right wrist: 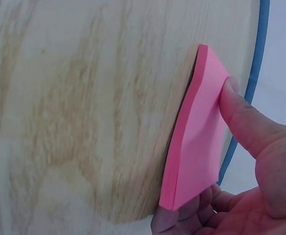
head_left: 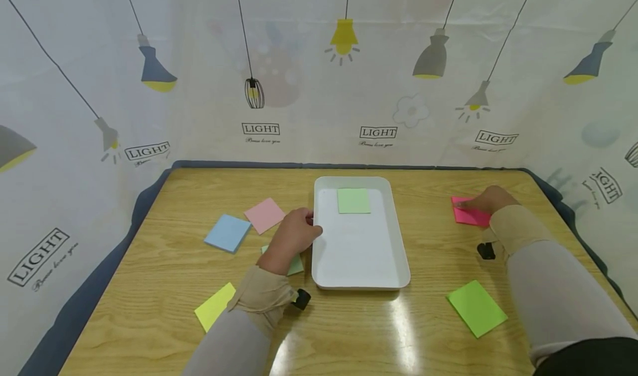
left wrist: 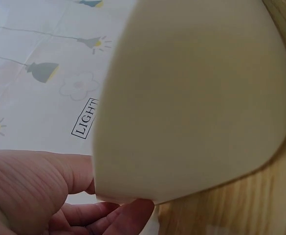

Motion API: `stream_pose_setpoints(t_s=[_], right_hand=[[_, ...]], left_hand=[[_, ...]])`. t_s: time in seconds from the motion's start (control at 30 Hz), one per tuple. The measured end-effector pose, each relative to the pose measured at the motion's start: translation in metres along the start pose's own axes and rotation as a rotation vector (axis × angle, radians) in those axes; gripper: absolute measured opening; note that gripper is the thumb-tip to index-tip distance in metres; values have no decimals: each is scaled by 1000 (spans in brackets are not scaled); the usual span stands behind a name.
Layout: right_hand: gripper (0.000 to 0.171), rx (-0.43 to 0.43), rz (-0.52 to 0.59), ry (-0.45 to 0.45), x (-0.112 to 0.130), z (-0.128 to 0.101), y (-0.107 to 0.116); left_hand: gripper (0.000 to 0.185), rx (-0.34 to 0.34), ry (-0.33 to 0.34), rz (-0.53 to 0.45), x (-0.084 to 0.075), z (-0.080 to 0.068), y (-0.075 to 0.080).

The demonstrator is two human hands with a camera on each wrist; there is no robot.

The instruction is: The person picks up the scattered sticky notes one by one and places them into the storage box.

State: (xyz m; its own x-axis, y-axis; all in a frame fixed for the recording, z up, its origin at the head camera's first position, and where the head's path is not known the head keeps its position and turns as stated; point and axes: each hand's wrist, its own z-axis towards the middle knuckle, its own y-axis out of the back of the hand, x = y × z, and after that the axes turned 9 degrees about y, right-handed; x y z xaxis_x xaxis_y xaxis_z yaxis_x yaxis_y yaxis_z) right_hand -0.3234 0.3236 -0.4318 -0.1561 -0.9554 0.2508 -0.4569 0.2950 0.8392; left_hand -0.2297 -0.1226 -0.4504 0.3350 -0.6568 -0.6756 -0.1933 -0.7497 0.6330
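A white rectangular tray (head_left: 359,254) stands in the middle of the wooden table, with a pale green sticky note pad (head_left: 354,201) lying in its far part. My left hand (head_left: 294,236) grips the tray's left side; in the left wrist view, the thumb is at the rim and the fingers (left wrist: 133,215) curl round the lower edge of the tray wall (left wrist: 191,112). Over at the right, my right hand (head_left: 490,201) pinches a hot pink sticky note pad (head_left: 468,214). The right wrist view shows the thumb on the face of this pad (right wrist: 199,127) and the fingers curled at its lower edge.
Left of the tray lie a light pink pad (head_left: 265,215), a blue pad (head_left: 227,233), a green pad (head_left: 296,265) partly under the left wrist, and a yellow pad (head_left: 214,307) partly behind the sleeve. A bright green pad (head_left: 477,308) lies near right. Printed cloth (head_left: 309,88) surrounds the table.
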Motion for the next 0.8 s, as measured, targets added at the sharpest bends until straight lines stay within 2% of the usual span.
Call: stream_pose_setpoints(t_s=[0.2, 0.37, 0.6, 0.8], right_hand=[[104, -8, -12, 19, -9, 4, 0], [98, -44, 29, -1, -14, 6, 1], [85, -96, 70, -12, -10, -6, 7], [82, -116, 93, -19, -11, -6, 7]], left_hand=[[45, 0, 18, 2, -2, -1, -2], [45, 0, 31, -2, -3, -1, -2], [46, 3, 19, -8, -3, -2, -1], [47, 5, 14, -12, -2, -2, -1]])
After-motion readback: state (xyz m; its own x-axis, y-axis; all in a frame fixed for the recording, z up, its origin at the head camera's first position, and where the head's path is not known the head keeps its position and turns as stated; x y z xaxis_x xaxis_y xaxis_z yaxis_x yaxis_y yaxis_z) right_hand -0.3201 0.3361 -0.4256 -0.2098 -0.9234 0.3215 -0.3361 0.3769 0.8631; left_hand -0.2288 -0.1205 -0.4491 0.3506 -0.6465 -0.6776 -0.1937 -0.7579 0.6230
